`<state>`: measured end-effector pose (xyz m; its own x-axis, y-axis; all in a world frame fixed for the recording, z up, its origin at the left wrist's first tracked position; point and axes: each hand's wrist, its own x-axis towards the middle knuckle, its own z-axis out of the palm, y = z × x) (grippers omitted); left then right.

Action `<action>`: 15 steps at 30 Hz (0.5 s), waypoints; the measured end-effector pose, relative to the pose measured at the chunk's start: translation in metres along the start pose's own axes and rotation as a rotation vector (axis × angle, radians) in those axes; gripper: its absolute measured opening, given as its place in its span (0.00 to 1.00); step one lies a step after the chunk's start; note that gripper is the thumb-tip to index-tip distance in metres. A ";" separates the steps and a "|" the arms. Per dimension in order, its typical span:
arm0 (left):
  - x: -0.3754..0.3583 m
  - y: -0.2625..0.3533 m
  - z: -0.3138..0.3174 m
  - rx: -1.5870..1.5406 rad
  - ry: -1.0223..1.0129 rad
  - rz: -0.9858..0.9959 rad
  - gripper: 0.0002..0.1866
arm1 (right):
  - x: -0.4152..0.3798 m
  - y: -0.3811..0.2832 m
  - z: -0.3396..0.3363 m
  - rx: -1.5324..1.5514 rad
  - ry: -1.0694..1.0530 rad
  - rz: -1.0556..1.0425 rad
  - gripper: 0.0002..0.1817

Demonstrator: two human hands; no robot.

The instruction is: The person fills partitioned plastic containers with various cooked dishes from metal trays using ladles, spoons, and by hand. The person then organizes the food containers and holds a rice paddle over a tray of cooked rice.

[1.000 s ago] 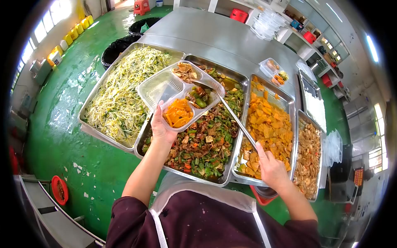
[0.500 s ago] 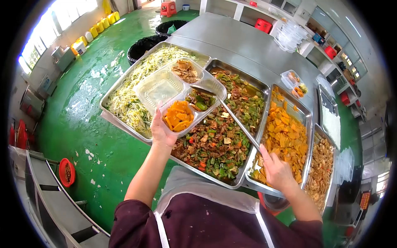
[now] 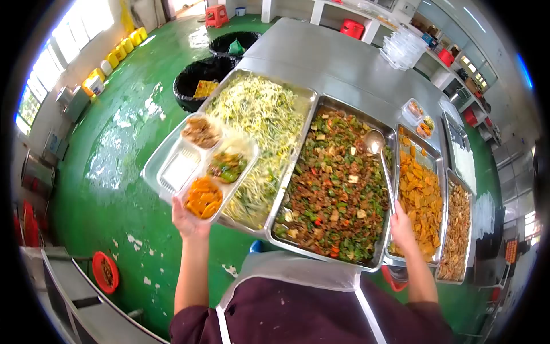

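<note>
My left hand (image 3: 191, 222) grips the lower edge of a clear plastic meal box (image 3: 179, 169), held tilted beside and partly over the bean sprouts (image 3: 260, 109). Three compartments hold brown slices, orange slices and green pepper with meat; the largest has no food. In my right hand (image 3: 404, 232), closed round its handle, is a metal ladle (image 3: 375, 141). Its bowl is over the far right part of the stir-fried meat and green peppers (image 3: 338, 189), with no food plainly visible in it. The hand itself is over the near edge of the orange slices (image 3: 422, 189).
Shredded brown food (image 3: 456, 232) fills a tray at the far right. Small filled boxes (image 3: 418, 117) and stacked clear containers (image 3: 404, 49) stand on the steel table (image 3: 312, 49). Black-lined bins (image 3: 186, 86) are beyond the sprouts; a red basin (image 3: 106, 272) is at lower left.
The meal box has moved left, from over the sprouts and meat trays to the sprouts' left side. The ladle has come out of its pepper compartment and swung right over the meat and peppers.
</note>
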<state>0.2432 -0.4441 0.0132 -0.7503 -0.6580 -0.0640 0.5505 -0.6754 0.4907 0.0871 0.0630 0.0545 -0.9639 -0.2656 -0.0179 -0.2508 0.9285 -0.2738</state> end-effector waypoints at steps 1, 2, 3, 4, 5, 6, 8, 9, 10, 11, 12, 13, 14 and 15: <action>0.013 0.013 -0.004 -0.004 -0.032 0.021 0.34 | 0.010 -0.018 0.004 0.216 -0.059 0.148 0.30; 0.020 0.029 -0.005 -0.001 -0.056 0.034 0.34 | 0.020 -0.057 -0.002 0.313 -0.015 0.155 0.30; 0.022 0.041 -0.009 0.010 -0.070 0.029 0.35 | 0.039 -0.082 -0.002 0.371 -0.032 0.113 0.31; 0.029 0.051 -0.016 0.031 -0.045 0.034 0.35 | 0.058 -0.108 -0.001 0.430 -0.051 0.071 0.31; 0.037 0.059 -0.022 0.022 -0.063 0.022 0.36 | 0.083 -0.131 0.003 0.425 -0.023 -0.053 0.30; 0.046 0.065 -0.026 0.009 -0.083 0.013 0.36 | 0.110 -0.161 -0.004 0.407 -0.155 0.021 0.29; 0.064 0.074 -0.039 -0.004 -0.120 -0.010 0.37 | 0.169 -0.202 0.006 0.188 -0.281 0.055 0.30; 0.070 0.076 -0.039 -0.012 -0.112 -0.020 0.37 | 0.200 -0.197 0.030 0.021 -0.209 -0.095 0.30; 0.075 0.078 -0.038 -0.020 -0.103 -0.027 0.37 | 0.218 -0.209 0.038 -0.137 -0.187 -0.121 0.30; 0.080 0.079 -0.035 -0.027 -0.093 -0.031 0.37 | 0.222 -0.210 0.038 -0.258 -0.159 -0.184 0.30; 0.082 0.080 -0.029 -0.026 -0.029 -0.028 0.39 | 0.223 -0.213 0.035 -0.378 -0.133 -0.246 0.29; 0.087 0.081 -0.030 -0.043 -0.027 -0.024 0.39 | 0.223 -0.216 0.032 -0.497 -0.109 -0.308 0.29; 0.091 0.081 -0.034 -0.060 -0.017 -0.026 0.39 | 0.217 -0.211 0.021 -0.518 -0.212 -0.319 0.29; 0.092 0.082 -0.038 -0.078 -0.002 -0.033 0.39 | 0.201 -0.219 -0.003 -0.571 -0.276 -0.295 0.30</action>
<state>0.2330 -0.5726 0.0140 -0.7692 -0.6343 -0.0775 0.5520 -0.7206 0.4195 -0.0515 -0.1928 0.1137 -0.8094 -0.5133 -0.2852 -0.5790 0.7785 0.2423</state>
